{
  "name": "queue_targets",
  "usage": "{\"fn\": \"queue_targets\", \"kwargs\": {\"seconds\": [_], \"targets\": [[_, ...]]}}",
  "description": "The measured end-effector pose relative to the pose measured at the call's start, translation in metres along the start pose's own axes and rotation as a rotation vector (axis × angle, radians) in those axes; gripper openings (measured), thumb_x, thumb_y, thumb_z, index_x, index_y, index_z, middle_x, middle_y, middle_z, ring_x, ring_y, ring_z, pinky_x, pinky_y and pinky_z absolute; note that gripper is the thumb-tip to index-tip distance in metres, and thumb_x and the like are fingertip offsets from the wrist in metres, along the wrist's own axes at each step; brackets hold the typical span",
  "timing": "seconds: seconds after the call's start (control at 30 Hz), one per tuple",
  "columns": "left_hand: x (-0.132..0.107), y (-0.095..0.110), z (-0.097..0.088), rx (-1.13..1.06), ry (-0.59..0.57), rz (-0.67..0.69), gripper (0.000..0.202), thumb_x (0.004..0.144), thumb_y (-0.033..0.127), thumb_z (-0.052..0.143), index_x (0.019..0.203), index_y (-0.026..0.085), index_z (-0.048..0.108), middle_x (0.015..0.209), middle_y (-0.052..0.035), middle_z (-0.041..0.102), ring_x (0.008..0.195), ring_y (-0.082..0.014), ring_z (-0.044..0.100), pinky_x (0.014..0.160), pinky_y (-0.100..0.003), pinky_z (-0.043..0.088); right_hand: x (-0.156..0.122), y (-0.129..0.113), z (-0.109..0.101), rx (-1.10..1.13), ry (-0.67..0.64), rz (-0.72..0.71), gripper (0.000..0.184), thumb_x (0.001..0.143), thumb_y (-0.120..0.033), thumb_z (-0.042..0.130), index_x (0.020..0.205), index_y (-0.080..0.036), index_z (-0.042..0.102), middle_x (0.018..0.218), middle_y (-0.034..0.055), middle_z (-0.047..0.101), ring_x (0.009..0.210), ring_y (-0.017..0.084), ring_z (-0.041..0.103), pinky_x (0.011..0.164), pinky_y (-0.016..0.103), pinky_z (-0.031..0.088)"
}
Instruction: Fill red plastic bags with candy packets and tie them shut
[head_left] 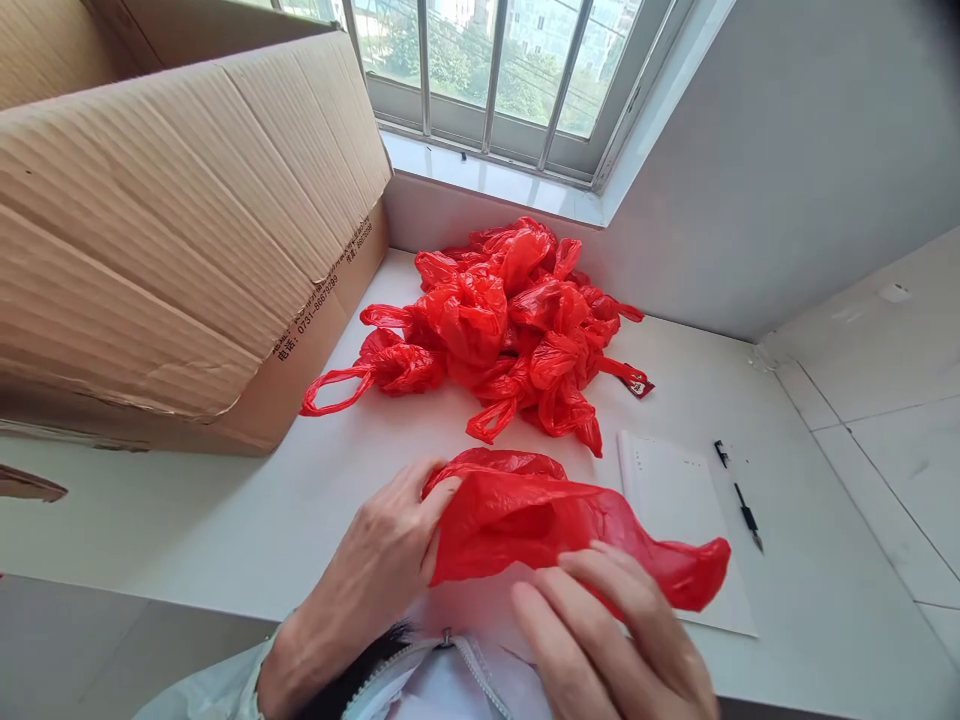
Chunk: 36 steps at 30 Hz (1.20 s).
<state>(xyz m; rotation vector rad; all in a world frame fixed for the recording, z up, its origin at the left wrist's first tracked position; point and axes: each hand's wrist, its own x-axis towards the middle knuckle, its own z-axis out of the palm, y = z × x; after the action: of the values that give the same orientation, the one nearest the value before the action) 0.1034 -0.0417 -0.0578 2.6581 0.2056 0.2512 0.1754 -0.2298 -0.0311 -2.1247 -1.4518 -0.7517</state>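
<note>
- We read printing along the edge of the cardboard box point(172, 230) at ten o'clock: Chinese characters followed by "0731-8667" and more digits, then a second number further along too small to make out.
- We see a small dark tag point(639, 384) with pale marks on one handle of the pile; its writing is too small to read.
- Our left hand point(375, 570) pinches the near-left edge of the red plastic bag point(540, 520), thumb and fingers closed on the film.
- Our right hand point(607, 640) rests its fingers on the bag's lower edge, grasping it loosely; how tight the grip is we cannot tell.
- The bag lies at the near edge of the white table point(187, 510), at six o'clock, just in front of us.
- Its long axis runs left to right, the bunched tapering end pointing to four o'clock.
- The pile of knotted red bags point(502, 330) sits at twelve o'clock, apart from the held bag.
- A white sheet of paper point(675, 490) lies under the bag's right end, with a black pen point(739, 495) just beside it at three o'clock.
</note>
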Motion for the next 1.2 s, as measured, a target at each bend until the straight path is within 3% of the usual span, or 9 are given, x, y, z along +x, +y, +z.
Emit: {"fn": "queue_targets", "kwargs": {"seconds": [0.07,0.17,0.27,0.43,0.5,0.7,0.9,1.03,1.2], "targets": [[0.001,0.002,0.000,-0.021,0.127,-0.006,0.027,0.092,0.015,0.040,0.112,0.017,0.058,0.104,-0.0081,0.055,0.089,-0.0199,0.061,0.077,-0.033,0.053,-0.003,0.004,0.016,-0.012,-0.099,-0.101,0.022,0.087,-0.006,0.051,0.097,-0.015,0.068,0.082,0.0045,0.070,0.086,0.021,0.063,0.089,0.036,0.047],[0.000,0.002,-0.001,-0.016,0.291,-0.015,0.019,0.092,0.020,0.049,0.108,0.019,0.060,0.095,-0.0036,0.051,0.081,-0.0155,0.060,0.071,-0.026,0.052,-0.013,0.021,0.039,-0.158,-0.253,0.062,0.029,0.081,0.003,0.046,0.086,-0.014,0.069,0.068,0.0055,0.067,0.073,0.023,0.063,0.073,0.036,0.049],[-0.003,0.002,-0.004,-0.021,0.277,-0.007,0.023,0.091,0.010,0.045,0.105,0.019,0.060,0.093,-0.0027,0.048,0.078,-0.0129,0.059,0.065,-0.021,0.051,-0.026,0.035,0.042,-0.154,-0.375,0.181,0.025,0.078,-0.001,0.049,0.082,-0.017,0.068,0.062,0.0027,0.063,0.064,0.023,0.062,0.065,0.037,0.050],[-0.002,0.008,-0.005,-0.068,0.189,0.053,0.055,0.081,-0.005,0.038,0.130,0.018,0.047,0.118,-0.0081,0.045,0.093,-0.0132,0.059,0.076,-0.020,0.053,-0.032,0.044,0.019,-0.003,-0.597,0.372,0.067,0.061,-0.009,0.064,0.127,-0.015,0.054,0.112,0.0106,0.066,0.092,0.028,0.065,0.063,0.034,0.056],[0.001,0.009,-0.005,-0.055,0.200,0.064,0.063,0.079,-0.005,0.037,0.137,0.018,0.040,0.128,-0.0104,0.042,0.105,-0.0165,0.058,0.082,-0.022,0.053,-0.026,0.045,0.017,0.008,-0.613,0.369,0.076,0.061,-0.009,0.063,0.135,-0.013,0.048,0.124,0.0145,0.060,0.103,0.030,0.060,0.073,0.037,0.057],[0.014,0.011,-0.006,-0.104,0.194,0.116,0.071,0.075,-0.006,0.039,0.140,0.019,0.035,0.142,-0.0109,0.037,0.128,-0.0212,0.046,0.097,-0.027,0.051,-0.007,0.036,0.050,-0.039,-0.486,0.251,0.034,0.080,-0.004,0.053,0.105,-0.023,0.067,0.098,0.0072,0.068,0.096,0.027,0.059,0.080,0.041,0.052],[0.015,0.013,-0.004,-0.135,0.131,0.115,0.075,0.071,-0.009,0.040,0.142,0.015,0.033,0.145,-0.0119,0.034,0.133,-0.0183,0.041,0.108,-0.027,0.043,-0.011,0.036,0.074,-0.076,-0.463,0.224,0.039,0.080,0.002,0.043,0.107,-0.018,0.063,0.106,0.0108,0.065,0.102,0.026,0.057,0.085,0.043,0.049],[0.013,0.016,-0.006,-0.137,0.129,0.121,0.076,0.072,-0.008,0.038,0.144,0.014,0.031,0.146,-0.0119,0.035,0.134,-0.0172,0.040,0.109,-0.027,0.042,-0.030,0.050,0.053,0.042,-0.457,0.171,0.031,0.081,0.002,0.039,0.083,-0.019,0.062,0.093,0.0055,0.068,0.093,0.022,0.061,0.073,0.031,0.052],[0.011,0.018,-0.007,-0.129,0.110,0.136,0.075,0.070,-0.007,0.037,0.143,0.013,0.032,0.150,-0.0116,0.031,0.137,-0.0175,0.038,0.108,-0.028,0.043,-0.051,0.059,0.011,0.165,-0.455,0.136,0.031,0.090,-0.004,0.035,0.099,-0.022,0.059,0.096,0.0016,0.069,0.082,0.014,0.065,0.062,0.021,0.050]]}}
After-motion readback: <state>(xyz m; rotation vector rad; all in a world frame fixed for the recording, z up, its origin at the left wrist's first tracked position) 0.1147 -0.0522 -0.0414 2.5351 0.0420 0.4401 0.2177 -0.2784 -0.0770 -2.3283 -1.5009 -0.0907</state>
